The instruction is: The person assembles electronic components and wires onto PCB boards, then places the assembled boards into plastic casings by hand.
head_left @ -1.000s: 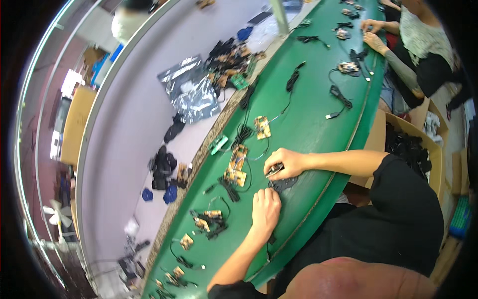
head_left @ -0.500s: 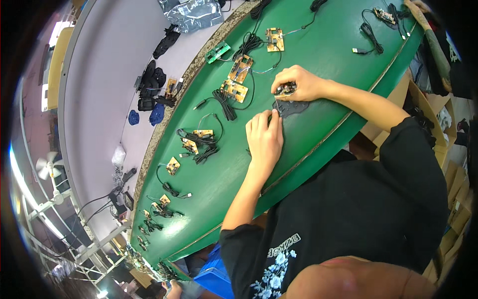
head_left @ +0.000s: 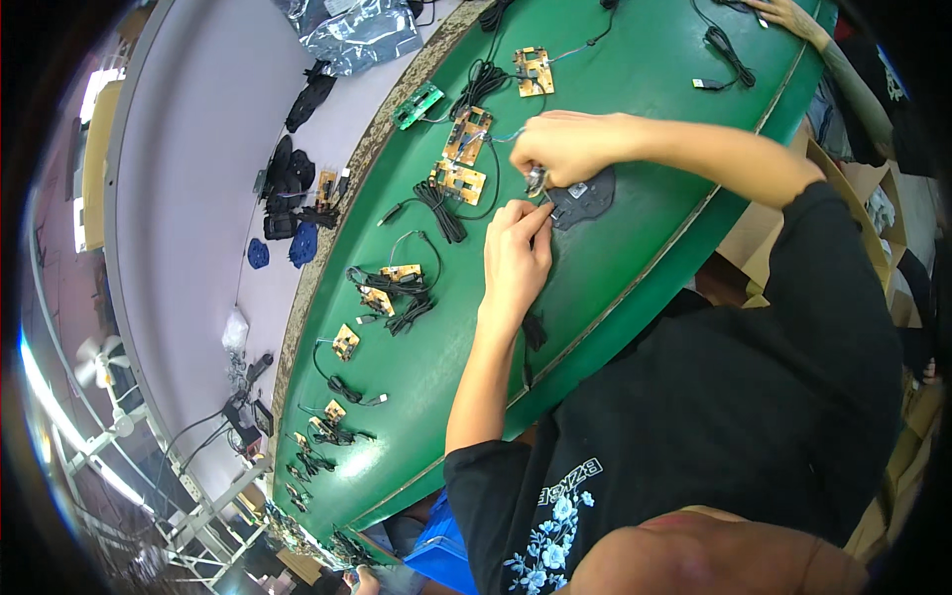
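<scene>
A dark, flat plastic shell piece with a rounded outline lies on the green work surface. Over its left edge, my right hand is closed on a small circuit board, held tilted and partly hidden by the fingers. Just below, my left hand has its thumb and fingers pinched together at the shell's edge, on what seems to be a thin cable. Part of a black cable lies beside my left wrist; the stretch under the hand is hidden.
Brown circuit boards with coiled black cables line the green belt, along with a green board. Beyond the speckled edge, a pale table holds black and blue parts and a silvery bag. Another person's hand rests at upper right.
My right hand has shifted left and turned, tipping the circuit board and uncovering more of the shell. My left fingers have drawn closer together. The view has shifted slightly.
</scene>
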Tool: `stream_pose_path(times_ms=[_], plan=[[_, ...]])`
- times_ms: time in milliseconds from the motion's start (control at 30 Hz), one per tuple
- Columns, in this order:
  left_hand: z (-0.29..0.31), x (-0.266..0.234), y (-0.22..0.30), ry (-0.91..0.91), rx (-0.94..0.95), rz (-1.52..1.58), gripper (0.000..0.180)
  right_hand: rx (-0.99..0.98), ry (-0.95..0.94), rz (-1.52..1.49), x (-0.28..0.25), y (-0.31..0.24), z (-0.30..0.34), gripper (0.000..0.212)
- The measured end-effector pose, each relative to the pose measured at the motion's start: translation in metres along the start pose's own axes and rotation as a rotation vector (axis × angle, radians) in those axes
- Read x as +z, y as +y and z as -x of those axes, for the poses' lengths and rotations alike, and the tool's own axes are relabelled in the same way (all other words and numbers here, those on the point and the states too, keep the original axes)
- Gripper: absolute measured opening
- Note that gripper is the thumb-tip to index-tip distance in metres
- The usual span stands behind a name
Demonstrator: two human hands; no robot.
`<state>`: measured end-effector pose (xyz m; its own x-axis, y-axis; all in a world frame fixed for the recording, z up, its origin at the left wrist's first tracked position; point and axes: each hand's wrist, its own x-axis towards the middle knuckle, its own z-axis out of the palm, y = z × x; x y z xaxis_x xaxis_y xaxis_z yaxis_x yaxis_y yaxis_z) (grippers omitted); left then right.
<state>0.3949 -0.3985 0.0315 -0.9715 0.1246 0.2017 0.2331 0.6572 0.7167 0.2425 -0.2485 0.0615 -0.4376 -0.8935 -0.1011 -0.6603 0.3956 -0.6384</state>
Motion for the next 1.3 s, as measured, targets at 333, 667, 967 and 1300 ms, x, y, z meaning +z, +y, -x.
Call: stream_pose_path(times_ms=[333, 667, 967, 1300], plan=[[-0.002, -0.002, 0.001, -0.044, -0.037, -0.079, 0.030, 0.032, -0.310, 0.216, -0.010, -0.011, -0.030, 0.033], [-0.016, -0.014, -0.013, -0.160, -0.092, 0.152, 0.016, -0.127, -0.110, -0.373, -0.005, 0.022, 0.036, 0.033], [-0.031, -0.022, -0.011, -0.282, -0.342, 0.340, 0.038, -0.376, 0.185, -0.176, 0.018, 0.023, 0.062, 0.024], [-0.035, -0.027, 0.001, -0.355, -0.286, 0.231, 0.038, -0.196, 0.243, 0.222, 0.034, 0.001, 0.082, 0.027]])
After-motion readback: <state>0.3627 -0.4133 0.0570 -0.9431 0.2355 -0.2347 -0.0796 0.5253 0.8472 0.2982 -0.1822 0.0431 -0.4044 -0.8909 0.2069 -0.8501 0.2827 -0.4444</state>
